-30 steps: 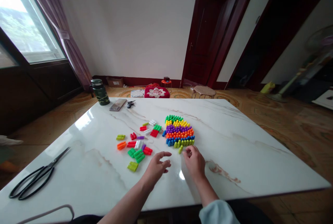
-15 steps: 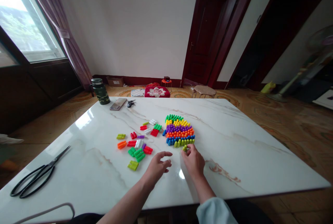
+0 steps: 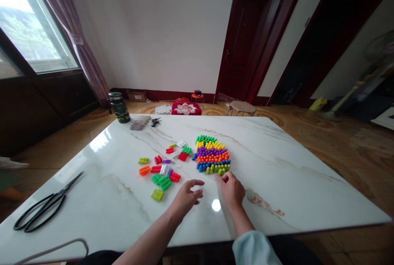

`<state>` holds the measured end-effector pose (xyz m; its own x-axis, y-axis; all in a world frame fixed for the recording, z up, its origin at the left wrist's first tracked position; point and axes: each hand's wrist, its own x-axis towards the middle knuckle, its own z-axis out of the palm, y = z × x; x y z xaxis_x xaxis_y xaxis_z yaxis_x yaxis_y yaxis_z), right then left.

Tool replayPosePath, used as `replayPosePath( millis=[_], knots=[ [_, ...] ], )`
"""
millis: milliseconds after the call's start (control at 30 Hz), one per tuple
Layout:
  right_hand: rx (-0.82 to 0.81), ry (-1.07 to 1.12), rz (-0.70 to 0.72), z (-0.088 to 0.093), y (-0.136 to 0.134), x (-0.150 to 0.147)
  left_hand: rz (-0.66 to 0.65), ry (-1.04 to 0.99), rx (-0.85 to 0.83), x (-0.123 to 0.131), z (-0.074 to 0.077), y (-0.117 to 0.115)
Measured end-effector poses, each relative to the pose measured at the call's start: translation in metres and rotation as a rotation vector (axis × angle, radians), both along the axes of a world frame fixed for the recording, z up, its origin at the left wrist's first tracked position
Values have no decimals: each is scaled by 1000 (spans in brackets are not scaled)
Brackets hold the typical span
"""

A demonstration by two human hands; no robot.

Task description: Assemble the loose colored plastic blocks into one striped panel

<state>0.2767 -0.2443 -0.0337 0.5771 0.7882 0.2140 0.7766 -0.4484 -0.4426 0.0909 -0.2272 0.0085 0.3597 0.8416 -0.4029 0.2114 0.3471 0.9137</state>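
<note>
Several rows of round-topped plastic pegs stand on the table, banded green, yellow, purple, orange and blue. A yellow-green row is nearest to me. Just below its right end is my right hand, with loosely curled fingers and no peg visible in them. My left hand is above the table, thumb and fingers apart, holding nothing. To its left and beyond it lie loose joined pegs: yellow-green, green, red, white, orange and purple. A blue peg lies beside the rows.
Black-handled scissors lie at the left, near a grey cord. A camouflage bottle, a blurred-out flat object and keys occupy the far left of the marble-patterned table.
The yellow-green piece my right hand held now stands at the right end of the front row. My right hand has let go and drawn slightly back towards me. The left hand stays put.
</note>
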Motion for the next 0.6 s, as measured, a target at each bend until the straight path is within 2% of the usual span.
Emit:
replayPosePath(
  millis=[167, 367, 500, 600],
  knots=[
    [23, -2, 58, -2, -2, 2, -26, -10, 5, -1, 8, -2],
    [72, -4, 109, -4, -4, 2, -46, 0, 22, -2, 9, -4],
    [98, 8, 130, -1, -7, 0, -57, 19, 37, -1, 9, -4],
    [99, 85, 217, 4, -8, -10, -89, 51, 91, -1, 10, -4]
  ],
)
